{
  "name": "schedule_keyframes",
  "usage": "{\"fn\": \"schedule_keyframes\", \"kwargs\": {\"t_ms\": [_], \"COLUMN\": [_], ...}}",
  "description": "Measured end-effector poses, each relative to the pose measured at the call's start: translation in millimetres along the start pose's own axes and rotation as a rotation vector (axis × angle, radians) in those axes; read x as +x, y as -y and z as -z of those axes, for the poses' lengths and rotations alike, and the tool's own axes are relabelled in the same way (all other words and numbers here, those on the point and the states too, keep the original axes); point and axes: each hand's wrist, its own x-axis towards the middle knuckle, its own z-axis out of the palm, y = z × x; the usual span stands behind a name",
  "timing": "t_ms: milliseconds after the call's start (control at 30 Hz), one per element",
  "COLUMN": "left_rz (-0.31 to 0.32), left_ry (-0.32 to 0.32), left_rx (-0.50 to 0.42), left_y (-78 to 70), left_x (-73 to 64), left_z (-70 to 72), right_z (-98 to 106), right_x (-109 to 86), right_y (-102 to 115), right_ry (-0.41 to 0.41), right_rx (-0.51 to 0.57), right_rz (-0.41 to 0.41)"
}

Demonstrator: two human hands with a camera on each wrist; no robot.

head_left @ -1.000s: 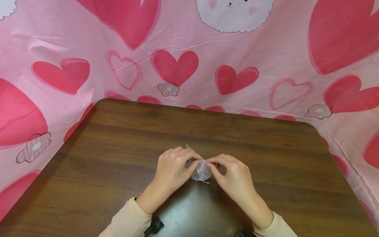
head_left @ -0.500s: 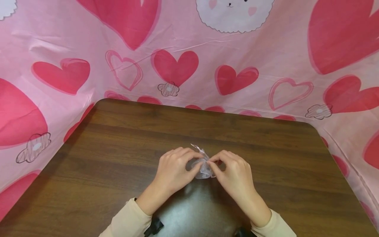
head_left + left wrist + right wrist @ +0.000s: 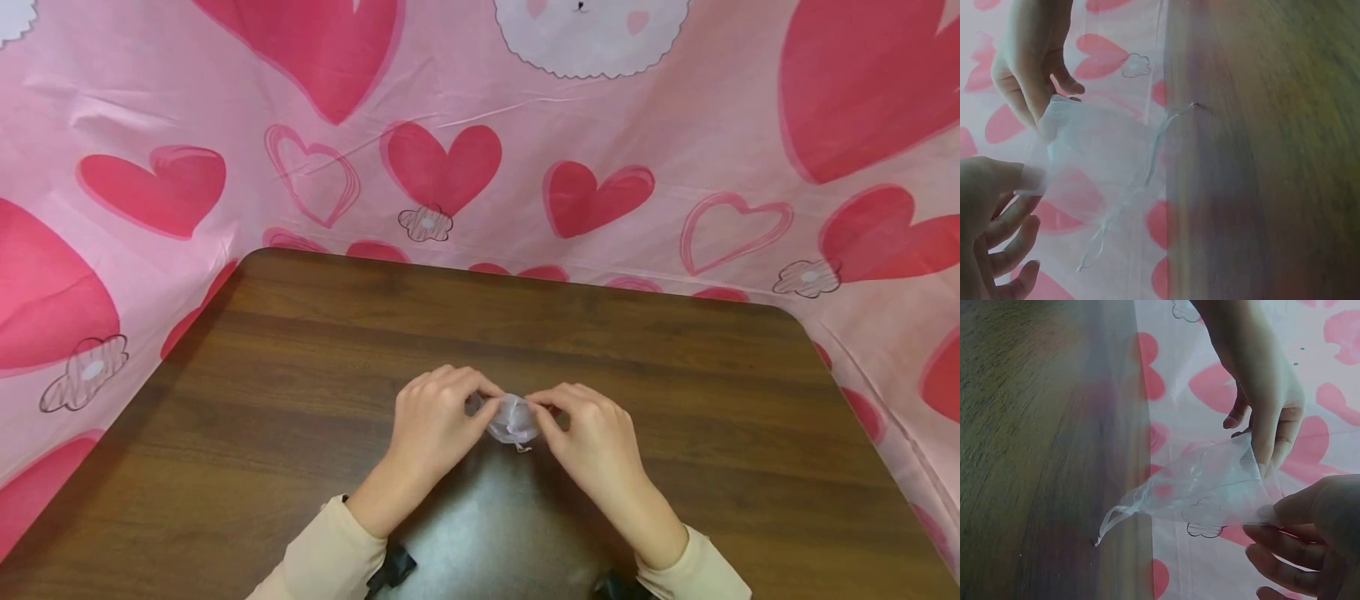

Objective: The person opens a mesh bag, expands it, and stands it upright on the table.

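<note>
A small sheer white drawstring pouch [image 3: 514, 419] hangs between both hands, above the table. My left hand [image 3: 437, 417] pinches one side of it between thumb and forefinger. On the opposite side, my right hand [image 3: 588, 429] pinches it the same way. In the left wrist view the pouch [image 3: 1094, 162] is stretched between the two hands, and thin knotted drawstrings [image 3: 1155, 147] trail from the end away from the fingers. The right wrist view shows the mesh [image 3: 1204, 481] tapering toward its gathered cord [image 3: 1109, 524]. No contents can be made out through the fabric.
The dark brown wooden table [image 3: 337, 333] has rounded far corners. Behind it and at both sides hangs a pink cloth [image 3: 517, 100] printed with red hearts. Light reflects off the table [image 3: 495, 517] between the forearms.
Half a second ago the pouch was bunched, with a string pointing away at the far side. Now it is spread wider between slightly parted hands, and a string shows at the near side.
</note>
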Motion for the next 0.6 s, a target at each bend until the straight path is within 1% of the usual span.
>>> {"fn": "schedule_keyframes", "kwargs": {"t_ms": [100,233,300,467,533,600], "left_rz": [-0.005,-0.03,-0.049,-0.091,-0.097,-0.097], "left_ry": [-0.007,-0.01,0.011,0.101,0.103,0.083], "left_rx": [0.017,0.039,0.037,0.013,0.007,0.006], "left_y": [0.9,1.4,1.2,-1.0,-2.0,-2.5], "left_x": [0.9,1.1,0.3,-2.9,-3.0,-2.4], "left_z": [-0.7,-0.8,-0.7,-1.0,-1.2,-1.2], "right_z": [0.6,1.1,1.3,1.0,0.5,-0.1], "right_x": [0.5,1.1,1.0,0.1,0.1,0.1], "right_y": [-0.3,-0.4,-0.3,0.0,0.1,0.2], "right_ry": [-0.011,-0.022,-0.022,-0.021,-0.03,-0.041], "right_rx": [-0.006,-0.022,-0.027,-0.031,-0.03,-0.03], "right_rz": [0.006,0.014,0.013,0.017,0.029,0.042]}}
